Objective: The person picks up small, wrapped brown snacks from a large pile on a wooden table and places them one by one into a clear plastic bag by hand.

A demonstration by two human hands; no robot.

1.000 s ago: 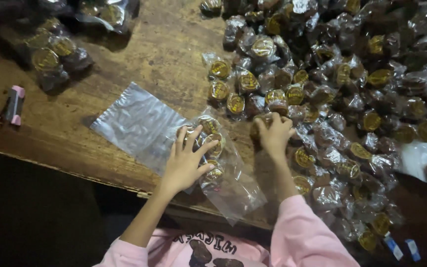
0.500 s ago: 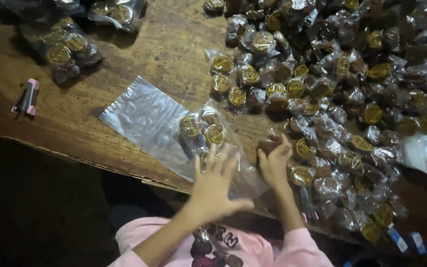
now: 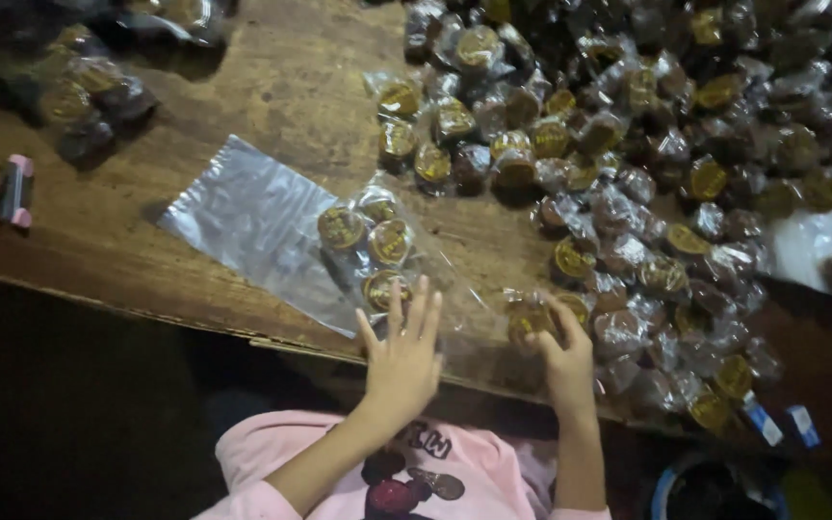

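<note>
A clear plastic bag (image 3: 252, 217) lies flat on the wooden table (image 3: 272, 87) and holds three round sweets with gold tops (image 3: 370, 243). My left hand (image 3: 402, 354) rests flat on the bag's near end, fingers spread, just below the lowest sweet. My right hand (image 3: 562, 349) sits at the table's near edge, its fingers curled around a wrapped gold-topped sweet (image 3: 530, 318) by the bag's crumpled end. Pink sleeves run down to my pink shirt.
A big heap of wrapped dark and gold sweets (image 3: 647, 144) covers the right half of the table. Filled bags (image 3: 79, 91) lie at the far left. A small pink and black object (image 3: 12, 191) sits near the left edge. A white sheet (image 3: 811, 241) lies at the right.
Both hands have drawn back toward the table's near edge. My left hand has come off the sweets in the bag, leaving three exposed. My right hand has closed on a sweet.
</note>
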